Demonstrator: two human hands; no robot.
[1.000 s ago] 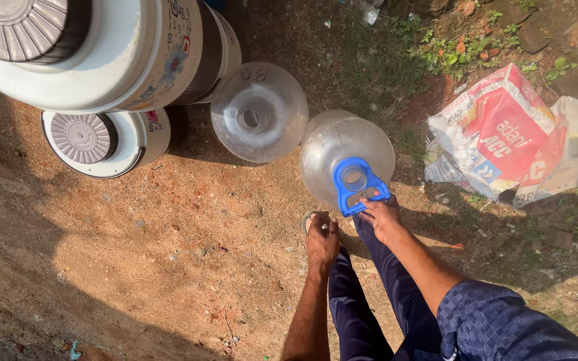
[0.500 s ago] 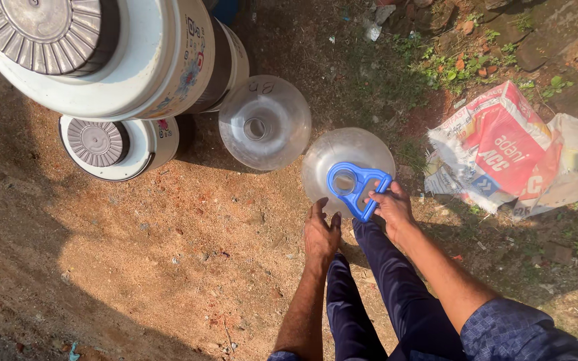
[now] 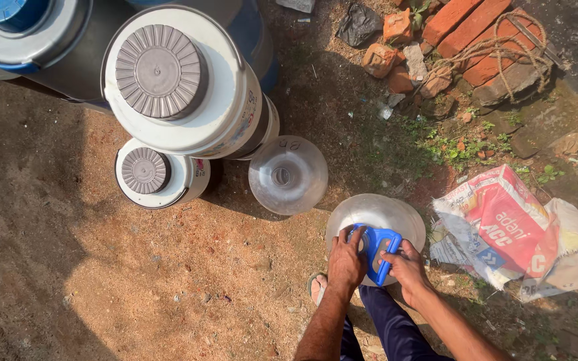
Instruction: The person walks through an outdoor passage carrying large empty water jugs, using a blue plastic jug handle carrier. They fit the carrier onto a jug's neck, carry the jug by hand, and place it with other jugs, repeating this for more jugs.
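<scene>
Hands grip the blue handle (image 3: 377, 249) atop the clear jug (image 3: 376, 217): left hand (image 3: 346, 262) cupped over its near end, right hand (image 3: 406, 266) pinching its side. Bare dirt (image 3: 135, 281) lies open leftward; a sack (image 3: 510, 230) sits just right. Earlier, the left hand rested beside the jug, off the handle.

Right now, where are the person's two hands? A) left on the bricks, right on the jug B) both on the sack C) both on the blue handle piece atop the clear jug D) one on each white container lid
C: the left hand and right hand both grip the blue handle piece on top of the clear jug; the white containers and the sack lie untouched.
</scene>
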